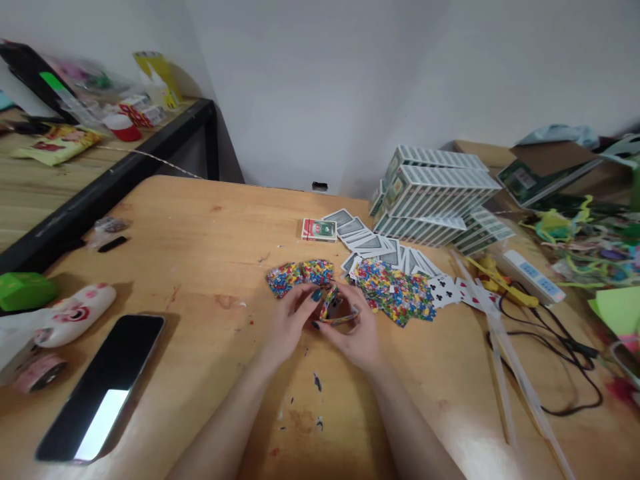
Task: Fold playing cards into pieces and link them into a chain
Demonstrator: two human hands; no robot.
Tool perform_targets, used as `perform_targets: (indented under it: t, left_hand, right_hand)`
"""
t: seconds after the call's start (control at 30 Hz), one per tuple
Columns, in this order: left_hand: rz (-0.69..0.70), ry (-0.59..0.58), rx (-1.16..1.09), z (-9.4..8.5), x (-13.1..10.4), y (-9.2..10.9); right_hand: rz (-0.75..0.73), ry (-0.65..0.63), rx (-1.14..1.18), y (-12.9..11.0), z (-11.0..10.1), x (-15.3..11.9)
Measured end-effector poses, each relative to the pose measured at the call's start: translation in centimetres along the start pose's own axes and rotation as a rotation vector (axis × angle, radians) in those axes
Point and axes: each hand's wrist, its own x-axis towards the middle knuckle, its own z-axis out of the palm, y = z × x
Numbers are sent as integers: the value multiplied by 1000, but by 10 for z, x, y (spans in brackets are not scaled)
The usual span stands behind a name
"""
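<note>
My left hand [291, 320] and my right hand [361, 333] meet at the middle of the table, fingers closed around a few playing cards [339, 320] with colourful speckled backs. The cards stand at angles to one another, with a gap between them; my fingers hide part of them. Just beyond my left hand lie more speckled cards [285, 277]. To the right, a larger spread of the same speckled cards [395, 290] overlaps grey-backed cards [367, 241]. Face-up club cards [444, 291] lie at its right end. A red and green card box [320, 230] rests behind.
Striped card boxes [440, 190] are stacked at the back right. Yellow scissors [505, 280], a black cable [560, 360] and clear plastic strips [520, 373] lie on the right. A phone [103, 387] and a white squeeze toy [75, 315] lie left. A side table [30, 187] stands further left.
</note>
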Motion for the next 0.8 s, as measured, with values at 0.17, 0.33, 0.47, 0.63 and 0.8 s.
perform_targets:
  t: [0.17,0.33,0.47,0.63,0.8]
  left_hand:
    - [-314,-308,-287,-1,1,5]
    - [-325,-283,-406,-6,1,3]
    - [-249,-116,-351,-11,6,0]
    - [-164,-186,-257,-8,8,4]
    - [-126,-274,-203,-2,6,1]
  right_hand:
    - [-34,-45,-37,-7,-2,2]
    - [3,5,-1,2,-2,3]
    - [148,100,135,12,-3,5]
    - [309,3,460,10,-5,6]
    - [350,-45,629,2,-5,6]
